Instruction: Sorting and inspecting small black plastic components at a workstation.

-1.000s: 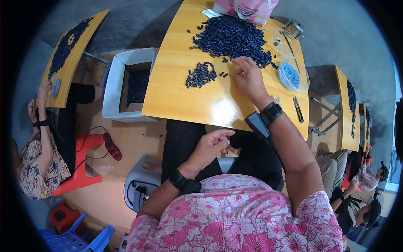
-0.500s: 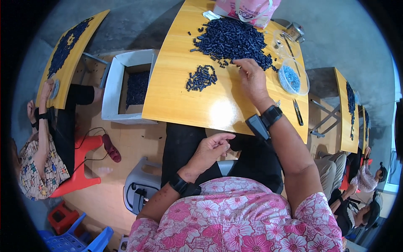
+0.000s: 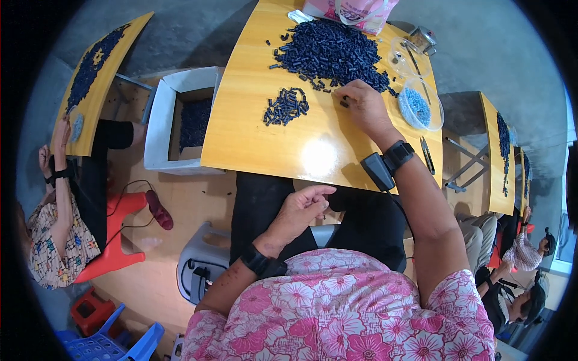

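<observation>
My right hand (image 3: 366, 109) is over the table at the near edge of a large heap of small black tube-shaped pieces (image 3: 328, 54). Its fingers are curled down, and a black piece (image 3: 344, 102) shows at the fingertips. A smaller cluster of the same pieces (image 3: 286, 107) lies to its left. Below the table's front edge, above my lap, my left hand (image 3: 297, 212) has its thumb and fingers drawn together; anything between them is too small to make out. Right of the heap stands a clear round tub (image 3: 415, 105) of light blue bits.
Small snips (image 3: 427, 154) lie by the table's right edge. A clear lid or dish (image 3: 402, 60), a metal cup (image 3: 424, 41) and a pink bag (image 3: 355, 13) stand farther back. A white box (image 3: 161, 129) of dark pieces sits left of the table (image 3: 253, 150). Other people work at side tables.
My right hand has drawn slightly nearer and rightward, its fingers curling, with a black piece now visible at the fingertips. The left hand has barely moved. The view has shifted a little.
</observation>
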The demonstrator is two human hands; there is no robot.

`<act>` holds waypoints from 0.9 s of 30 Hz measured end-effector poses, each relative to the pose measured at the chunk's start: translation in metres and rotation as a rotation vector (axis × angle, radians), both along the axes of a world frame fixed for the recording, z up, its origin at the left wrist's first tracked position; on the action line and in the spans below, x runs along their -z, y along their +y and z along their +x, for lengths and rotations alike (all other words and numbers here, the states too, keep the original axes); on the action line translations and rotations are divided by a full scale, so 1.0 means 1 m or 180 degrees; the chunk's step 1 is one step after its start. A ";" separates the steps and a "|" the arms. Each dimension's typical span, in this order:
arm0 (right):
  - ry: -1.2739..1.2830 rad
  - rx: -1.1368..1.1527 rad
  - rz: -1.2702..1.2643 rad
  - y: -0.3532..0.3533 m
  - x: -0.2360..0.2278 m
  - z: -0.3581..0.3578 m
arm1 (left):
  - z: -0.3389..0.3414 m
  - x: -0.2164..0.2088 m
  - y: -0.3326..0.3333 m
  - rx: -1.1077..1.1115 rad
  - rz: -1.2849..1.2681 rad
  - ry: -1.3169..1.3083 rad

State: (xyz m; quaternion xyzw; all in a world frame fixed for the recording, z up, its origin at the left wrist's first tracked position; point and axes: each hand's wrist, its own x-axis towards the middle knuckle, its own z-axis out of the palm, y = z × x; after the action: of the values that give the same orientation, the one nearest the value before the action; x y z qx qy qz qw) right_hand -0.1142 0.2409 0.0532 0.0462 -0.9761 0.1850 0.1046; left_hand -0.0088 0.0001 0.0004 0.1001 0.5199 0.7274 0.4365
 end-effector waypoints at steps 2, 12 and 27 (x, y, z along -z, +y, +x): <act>0.0283 0.0268 -0.1033 0.005 0.000 0.007 | 0.000 0.000 0.000 -0.0011 0.0006 0.0006; 0.0446 0.0784 -0.1291 0.039 0.012 0.026 | -0.001 0.002 0.000 -0.0039 0.0141 -0.0075; 0.0410 0.0570 -0.0899 0.036 0.010 0.023 | 0.001 0.004 0.001 -0.0050 0.0196 -0.0097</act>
State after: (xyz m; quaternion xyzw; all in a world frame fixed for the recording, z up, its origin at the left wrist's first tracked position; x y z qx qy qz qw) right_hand -0.0913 0.2767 0.0431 -0.0444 -0.9319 0.3068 0.1885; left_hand -0.0076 0.0008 -0.0031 0.0983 0.4913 0.7479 0.4353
